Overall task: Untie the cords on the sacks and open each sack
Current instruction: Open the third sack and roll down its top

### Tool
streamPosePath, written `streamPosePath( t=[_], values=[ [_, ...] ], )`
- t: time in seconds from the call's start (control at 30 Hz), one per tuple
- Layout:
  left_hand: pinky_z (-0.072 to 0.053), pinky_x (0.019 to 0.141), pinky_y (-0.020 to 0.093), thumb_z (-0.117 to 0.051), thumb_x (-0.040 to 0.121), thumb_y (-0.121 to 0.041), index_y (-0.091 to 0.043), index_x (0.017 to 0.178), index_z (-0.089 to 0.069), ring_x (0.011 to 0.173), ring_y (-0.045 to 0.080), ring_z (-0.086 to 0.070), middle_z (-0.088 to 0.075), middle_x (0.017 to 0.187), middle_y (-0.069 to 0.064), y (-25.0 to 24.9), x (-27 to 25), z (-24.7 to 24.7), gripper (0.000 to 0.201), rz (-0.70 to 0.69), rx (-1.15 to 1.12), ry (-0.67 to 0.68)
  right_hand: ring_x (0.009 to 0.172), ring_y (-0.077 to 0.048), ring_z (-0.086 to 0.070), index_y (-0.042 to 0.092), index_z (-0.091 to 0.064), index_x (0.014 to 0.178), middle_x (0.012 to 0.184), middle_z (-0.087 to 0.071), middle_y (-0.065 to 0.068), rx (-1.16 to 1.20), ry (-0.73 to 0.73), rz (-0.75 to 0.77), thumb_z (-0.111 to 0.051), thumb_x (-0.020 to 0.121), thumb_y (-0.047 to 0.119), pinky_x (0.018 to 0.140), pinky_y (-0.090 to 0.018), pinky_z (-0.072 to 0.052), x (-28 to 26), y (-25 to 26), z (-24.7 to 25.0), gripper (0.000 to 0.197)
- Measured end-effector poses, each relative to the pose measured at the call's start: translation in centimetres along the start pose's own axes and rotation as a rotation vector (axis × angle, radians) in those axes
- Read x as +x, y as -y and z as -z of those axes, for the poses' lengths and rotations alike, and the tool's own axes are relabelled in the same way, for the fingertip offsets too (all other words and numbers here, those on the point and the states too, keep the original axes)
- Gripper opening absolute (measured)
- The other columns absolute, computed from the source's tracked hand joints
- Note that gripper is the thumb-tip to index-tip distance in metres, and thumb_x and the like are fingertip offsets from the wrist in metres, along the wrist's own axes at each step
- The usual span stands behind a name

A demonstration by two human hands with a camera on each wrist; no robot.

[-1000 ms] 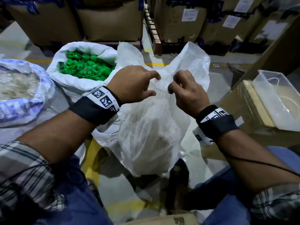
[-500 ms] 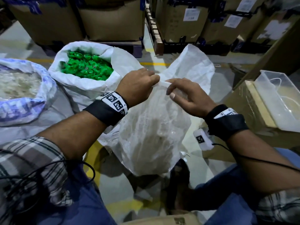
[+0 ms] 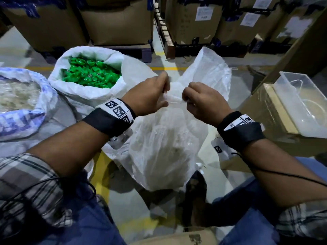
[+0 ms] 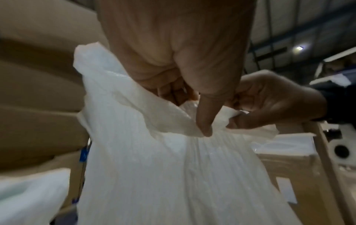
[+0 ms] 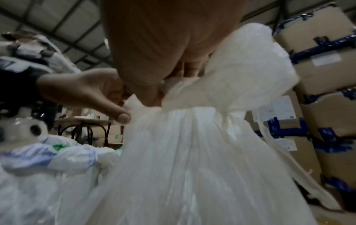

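A white woven sack [image 3: 168, 147] stands on the floor between my knees, its neck gathered and its loose top [image 3: 208, 71] rising behind my hands. A thin white cord [image 3: 174, 100] stretches between both hands at the neck. My left hand [image 3: 165, 91] pinches its left end and my right hand [image 3: 185, 99] pinches its right end. In the left wrist view the left hand [image 4: 189, 112] presses its thumb on a fold at the neck. In the right wrist view the right hand [image 5: 167, 86] grips at the gathered neck, and a white strip [image 5: 277, 146] hangs down the sack's side.
An open sack of green pieces [image 3: 90, 75] stands at the back left, beside a blue-and-white sack [image 3: 40, 96] with pale contents. A clear plastic box [image 3: 300, 106] sits on a carton [image 3: 261, 119] at the right. Cartons on pallets [image 3: 116, 20] line the back.
My right hand's fingers were stretched out half a second ago and are now curled in a pinch. Both hands have drawn slightly apart, pulling the cord taut between them.
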State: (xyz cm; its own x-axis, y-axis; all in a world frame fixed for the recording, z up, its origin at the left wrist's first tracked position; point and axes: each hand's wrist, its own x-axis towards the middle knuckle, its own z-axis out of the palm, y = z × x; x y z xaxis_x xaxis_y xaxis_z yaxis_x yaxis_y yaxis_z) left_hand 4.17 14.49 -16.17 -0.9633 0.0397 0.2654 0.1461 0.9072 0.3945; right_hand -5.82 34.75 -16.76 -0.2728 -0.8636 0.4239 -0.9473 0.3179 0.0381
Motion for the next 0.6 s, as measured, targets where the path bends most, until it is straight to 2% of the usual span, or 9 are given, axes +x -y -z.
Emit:
streamPosePath(
  t=[0.1, 0.13, 0.2, 0.27, 0.33, 0.4, 0.43, 0.5, 0.6],
  values=[
    [-0.047, 0.070, 0.045, -0.063, 0.082, -0.011, -0.012, 0.117, -0.056, 0.091, 0.032, -0.057, -0.061, 0.095, 0.007, 0.0, 0.4, 0.1, 0.036, -0.101, 0.235, -0.026, 0.065, -0.032, -0.052, -0.001, -0.064, 0.080, 0.075, -0.055, -0.016, -0.125, -0.138, 0.236, -0.047, 0.090, -0.006, 0.053, -0.043, -0.043, 0.2, 0.1, -0.4, 0.020],
    [-0.047, 0.067, 0.045, -0.060, 0.081, -0.010, -0.013, 0.114, -0.058, 0.091, 0.034, -0.057, -0.061, 0.097, 0.008, 0.1, 0.4, 0.1, 0.032, -0.144, 0.306, -0.045, 0.065, -0.032, -0.052, -0.001, -0.064, 0.080, 0.074, -0.055, -0.017, -0.132, -0.165, 0.256, -0.046, 0.092, -0.006, 0.054, -0.043, -0.043, 0.2, 0.0, -0.4, 0.022],
    [-0.047, 0.060, 0.045, -0.057, 0.083, -0.008, -0.010, 0.107, -0.060, 0.087, 0.036, -0.056, -0.062, 0.099, 0.012, 0.2, 0.2, -0.2, 0.025, -0.227, 0.417, -0.100, 0.071, -0.035, -0.055, -0.001, -0.064, 0.082, 0.083, -0.057, -0.019, -0.085, -0.169, 0.187, -0.053, 0.087, -0.006, 0.059, -0.043, -0.045, 0.3, -0.4, -0.6, 0.013],
    [-0.046, 0.051, 0.043, -0.052, 0.087, -0.006, -0.009, 0.103, -0.059, 0.079, 0.035, -0.054, -0.060, 0.105, 0.015, 0.2, 0.0, -0.9, 0.018, -0.262, 0.484, -0.133, 0.088, -0.037, -0.057, 0.000, -0.063, 0.087, 0.106, -0.059, -0.021, 0.031, -0.105, 0.036, -0.060, 0.081, -0.001, 0.071, -0.044, -0.049, 0.1, -1.0, -0.7, 0.007],
    [-0.040, 0.043, 0.037, -0.047, 0.091, -0.005, -0.012, 0.103, -0.055, 0.078, 0.034, -0.053, -0.057, 0.126, 0.013, 0.7, -0.1, -1.7, 0.016, -0.230, 0.511, -0.134, 0.110, -0.036, -0.053, 0.003, -0.065, 0.091, 0.132, -0.053, -0.019, 0.164, 0.032, -0.038, -0.067, 0.080, 0.006, 0.086, -0.044, -0.050, -0.4, -1.4, -1.0, 0.012],
    [-0.033, 0.043, 0.031, -0.046, 0.091, -0.002, -0.014, 0.103, -0.054, 0.080, 0.033, -0.053, -0.051, 0.144, 0.008, 1.4, -0.4, -2.3, 0.018, -0.199, 0.518, -0.145, 0.128, -0.032, -0.045, 0.009, -0.072, 0.101, 0.145, -0.048, -0.012, 0.286, 0.216, -0.068, -0.074, 0.084, 0.018, 0.094, -0.037, -0.048, -0.8, -1.6, -1.5, 0.020],
    [-0.032, 0.043, 0.030, -0.046, 0.091, 0.000, -0.014, 0.101, -0.056, 0.081, 0.033, -0.053, -0.052, 0.146, 0.007, 1.8, -0.5, -2.5, 0.020, -0.203, 0.512, -0.160, 0.132, -0.028, -0.044, 0.013, -0.074, 0.107, 0.147, -0.050, -0.009, 0.329, 0.293, -0.097, -0.075, 0.086, 0.027, 0.096, -0.035, -0.048, -1.0, -1.5, -1.6, 0.025],
    [-0.037, 0.042, 0.029, -0.048, 0.088, 0.003, -0.012, 0.101, -0.057, 0.081, 0.034, -0.055, -0.062, 0.138, 0.005, 2.4, -0.6, -2.8, 0.022, -0.229, 0.481, -0.194, 0.126, -0.022, -0.054, 0.017, -0.075, 0.107, 0.136, -0.060, -0.006, 0.382, 0.339, -0.167, -0.075, 0.087, 0.037, 0.094, -0.032, -0.050, -1.1, -1.3, -1.8, 0.028],
    [-0.043, 0.040, 0.033, -0.048, 0.087, 0.000, -0.011, 0.100, -0.058, 0.079, 0.032, -0.056, -0.071, 0.100, 0.006, 1.9, -0.6, -3.3, 0.020, -0.217, 0.447, -0.213, 0.099, -0.026, -0.060, 0.019, -0.058, 0.096, 0.104, -0.063, 0.000, 0.311, 0.318, -0.260, -0.081, 0.079, 0.040, 0.082, -0.041, -0.050, -1.1, -1.2, -2.1, 0.036]
  ],
)
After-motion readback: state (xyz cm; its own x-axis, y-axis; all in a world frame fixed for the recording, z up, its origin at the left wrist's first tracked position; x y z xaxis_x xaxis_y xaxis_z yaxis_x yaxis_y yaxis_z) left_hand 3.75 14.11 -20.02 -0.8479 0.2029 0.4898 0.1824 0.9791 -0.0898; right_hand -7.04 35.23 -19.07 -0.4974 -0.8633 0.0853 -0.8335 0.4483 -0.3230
